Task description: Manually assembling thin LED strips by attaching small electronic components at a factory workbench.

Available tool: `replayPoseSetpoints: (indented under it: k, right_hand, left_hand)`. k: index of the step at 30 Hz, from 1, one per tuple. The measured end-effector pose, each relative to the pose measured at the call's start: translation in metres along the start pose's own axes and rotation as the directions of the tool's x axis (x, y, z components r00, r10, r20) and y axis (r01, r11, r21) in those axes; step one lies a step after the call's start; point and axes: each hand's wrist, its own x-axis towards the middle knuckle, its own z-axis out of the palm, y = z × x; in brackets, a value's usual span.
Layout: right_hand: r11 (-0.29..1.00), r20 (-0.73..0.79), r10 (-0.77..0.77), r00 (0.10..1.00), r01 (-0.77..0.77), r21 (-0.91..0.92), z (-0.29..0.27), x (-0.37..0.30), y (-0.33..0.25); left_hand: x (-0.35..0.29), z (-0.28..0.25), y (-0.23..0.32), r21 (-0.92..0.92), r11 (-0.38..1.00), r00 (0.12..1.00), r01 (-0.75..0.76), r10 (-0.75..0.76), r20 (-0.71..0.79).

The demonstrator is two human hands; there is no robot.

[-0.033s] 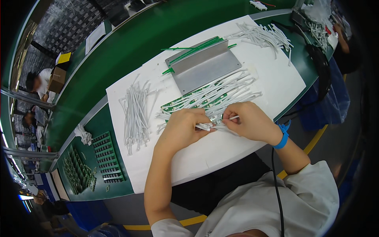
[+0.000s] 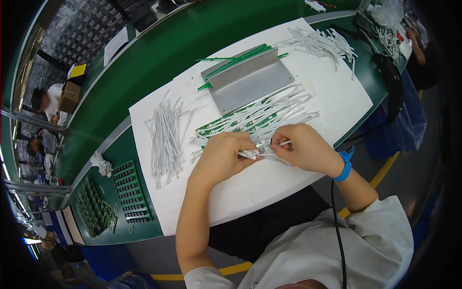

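Both hands meet over the front part of a white sheet point(image 2: 231, 202). My left hand point(image 2: 224, 156) is closed on a small bunch of white cables point(image 2: 249, 154), their connector ends showing by the thumb. Just to its right, my right hand point(image 2: 301, 147) pinches one white cable point(image 2: 286, 143); a blue band circles that wrist. A small piece between the fingertips is mostly hidden. Directly beyond the hands lie green circuit board strips point(image 2: 214, 128) with white cables point(image 2: 274, 108) across them. An L-shaped grey metal plate point(image 2: 252, 84) stands behind, green strips along its upright edge.
Loose white cables lie in one pile point(image 2: 166, 137) at left and another point(image 2: 320, 45) at far right. On the green table stand black-and-green board panels point(image 2: 130, 192), stacked boards point(image 2: 94, 207) and crumpled white paper point(image 2: 101, 164). A black cord point(image 2: 337, 231) hangs by my right arm.
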Motion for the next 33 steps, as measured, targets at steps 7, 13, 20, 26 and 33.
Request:
replayPoseSetpoints:
  k: [7,13,20,26,33]
  right_hand:
    - [0.992,-0.142,-0.019,0.990,0.001,-0.122,0.019,-0.007,-0.010]
    - [0.991,-0.193,-0.051,0.980,0.025,-0.135,0.022,-0.008,-0.014]
    - [0.960,-0.087,-0.187,0.979,0.162,-0.230,-0.008,-0.003,-0.015]
    - [0.915,-0.118,-0.385,0.915,0.363,-0.176,-0.052,0.054,-0.014]
    - [0.815,-0.167,-0.579,0.798,0.570,-0.103,-0.075,0.132,0.003]
  left_hand:
    - [0.001,0.000,0.000,0.021,1.000,1.000,0.008,-0.008,0.009]
    - [0.001,0.000,-0.001,0.035,0.999,1.000,0.003,-0.003,0.011]
    - [-0.001,-0.007,0.001,-0.126,0.992,0.999,0.002,-0.008,-0.048]
    - [-0.017,-0.035,-0.024,-0.603,0.797,0.882,0.022,-0.300,-0.364]
    - [-0.011,-0.041,-0.029,-0.737,0.674,0.863,0.041,-0.395,-0.314]
